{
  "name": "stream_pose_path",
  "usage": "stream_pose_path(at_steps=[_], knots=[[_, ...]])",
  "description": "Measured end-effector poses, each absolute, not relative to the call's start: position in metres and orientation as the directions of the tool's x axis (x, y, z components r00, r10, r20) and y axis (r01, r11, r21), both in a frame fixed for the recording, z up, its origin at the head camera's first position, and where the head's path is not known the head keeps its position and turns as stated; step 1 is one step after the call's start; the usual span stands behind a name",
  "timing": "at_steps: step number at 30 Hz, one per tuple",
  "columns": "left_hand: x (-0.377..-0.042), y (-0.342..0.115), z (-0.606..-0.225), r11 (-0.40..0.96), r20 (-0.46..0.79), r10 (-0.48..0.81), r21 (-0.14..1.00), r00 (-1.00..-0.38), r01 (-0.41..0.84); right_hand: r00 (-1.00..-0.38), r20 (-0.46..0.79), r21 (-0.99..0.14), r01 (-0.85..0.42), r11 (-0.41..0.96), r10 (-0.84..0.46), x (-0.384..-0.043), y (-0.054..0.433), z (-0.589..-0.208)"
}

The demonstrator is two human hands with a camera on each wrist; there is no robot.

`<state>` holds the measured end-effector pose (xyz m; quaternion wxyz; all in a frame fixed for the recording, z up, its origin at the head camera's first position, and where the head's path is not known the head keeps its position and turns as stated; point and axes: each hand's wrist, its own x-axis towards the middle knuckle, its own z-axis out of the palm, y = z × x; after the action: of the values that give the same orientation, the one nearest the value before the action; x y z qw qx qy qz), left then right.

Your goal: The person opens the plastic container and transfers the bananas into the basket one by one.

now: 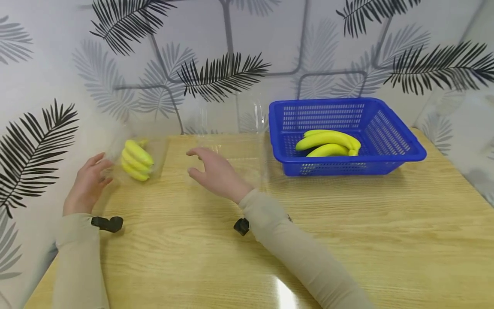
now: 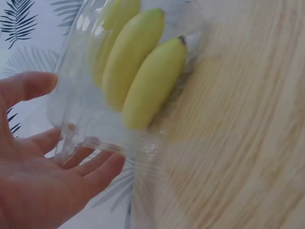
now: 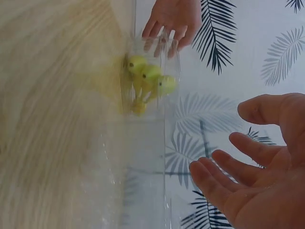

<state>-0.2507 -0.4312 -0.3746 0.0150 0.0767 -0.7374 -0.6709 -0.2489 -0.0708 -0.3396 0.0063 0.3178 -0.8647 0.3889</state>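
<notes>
A bunch of yellow bananas [image 1: 136,159] lies inside a clear plastic container [image 2: 78,119] at the left of the table. My left hand [image 1: 88,182] is at the container's left end; in the left wrist view its thumb is by the rim and its fairly straight fingers touch the plastic. Over the table's middle, my right hand [image 1: 216,171] has its fingers spread and relaxed, with nothing in them. Beside it stands more clear plastic [image 1: 233,143], box-shaped; whether it joins the banana container, I cannot tell.
At the back right sits a blue plastic basket [image 1: 335,166] with another bunch of bananas [image 1: 328,139] in it. The wooden table [image 1: 173,266] meets a leaf-patterned wall [image 1: 251,38] at the back and left.
</notes>
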Motion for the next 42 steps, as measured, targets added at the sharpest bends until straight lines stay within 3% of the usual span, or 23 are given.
stream_pose_path(at_steps=[2, 3, 11, 15, 24, 29, 32, 36, 42], knots=[[-0.248, -0.435, -0.372, 0.087, -0.096, -0.063, 0.991, -0.993, -0.101, -0.799, 0.244, -0.699, -0.538, 0.471, -0.549, -0.244, -0.079, -0.342], [-0.247, -0.436, -0.371, -0.023, -0.152, -0.056, 0.988, -0.987, -0.151, -0.800, 0.234, -0.714, -0.527, 0.461, -0.552, -0.242, -0.082, -0.343], [-0.234, -0.441, -0.362, 0.198, -0.256, 0.114, 0.953, -0.960, -0.230, -0.784, 0.170, -0.821, -0.448, 0.354, -0.596, -0.224, -0.103, -0.353], [-0.228, -0.443, -0.363, 0.217, -0.257, 0.153, 0.951, -0.954, -0.221, -0.770, 0.121, -0.850, -0.406, 0.334, -0.627, -0.213, -0.115, -0.363], [-0.228, -0.451, -0.369, 0.136, -0.163, 0.255, 0.982, -0.953, -0.132, -0.790, 0.018, -0.877, -0.307, 0.370, -0.613, -0.203, -0.133, -0.385], [-0.227, -0.453, -0.374, -0.016, -0.083, 0.304, 0.996, -0.949, -0.093, -0.806, 0.008, -0.946, -0.198, 0.258, -0.592, -0.208, -0.136, -0.391], [-0.228, -0.453, -0.375, -0.039, -0.082, 0.309, 0.994, -0.947, -0.099, -0.822, 0.004, -0.973, -0.136, 0.189, -0.569, -0.210, -0.137, -0.392], [-0.230, -0.456, -0.377, -0.017, -0.091, 0.314, 0.995, -0.945, -0.102, -0.835, 0.010, -0.977, -0.126, 0.175, -0.550, -0.212, -0.138, -0.393], [-0.229, -0.460, -0.380, -0.088, 0.002, 0.379, 0.996, -0.925, -0.034, -0.830, 0.037, -0.978, -0.144, 0.149, -0.557, -0.213, -0.139, -0.390]])
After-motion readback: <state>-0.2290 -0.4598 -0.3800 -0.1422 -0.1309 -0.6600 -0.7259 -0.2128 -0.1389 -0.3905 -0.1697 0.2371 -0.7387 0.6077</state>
